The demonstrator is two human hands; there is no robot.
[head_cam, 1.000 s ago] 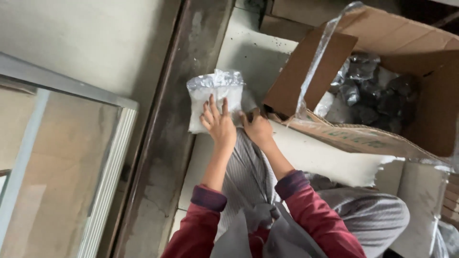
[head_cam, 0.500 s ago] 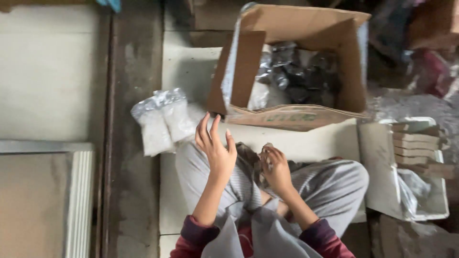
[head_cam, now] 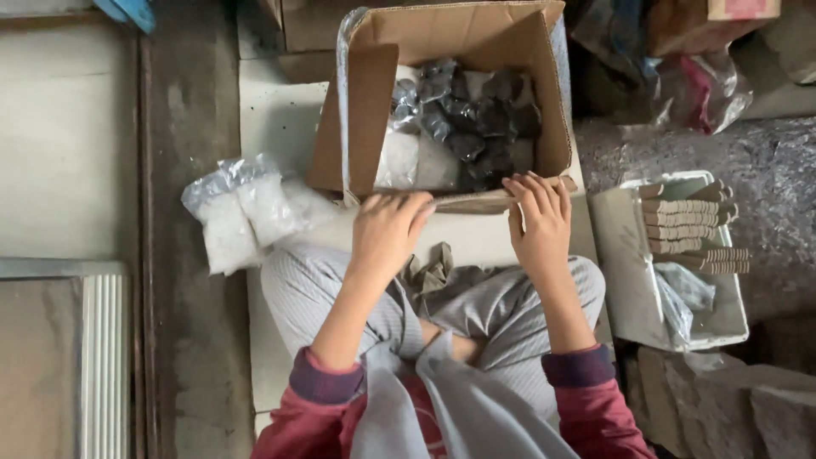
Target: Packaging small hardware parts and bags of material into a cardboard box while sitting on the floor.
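Both forearms reach forward from red sleeves with purple cuffs, over knees in grey striped trousers, toward the open cardboard box (head_cam: pixel 374 127) that stands at twelve o'clock from the seated person. The left hand (head_cam: pixel 387 234) lies palm down, fingers curled loosely over the box's near flap, its grip resting there rather than clamped. The right hand (head_cam: pixel 537 223) also lies palm down at the flap's one o'clock end, fingers spread and slightly bent along the edge, grip apart. Inside the box sit dark plastic-wrapped bundles (head_cam: pixel 476 119) with a few pale ones beside them. A clear bag of white pieces (head_cam: pixel 242 212) lies at ten o'clock of the left hand; a white tray (head_cam: pixel 625 272) holding brown strips sits at three o'clock.
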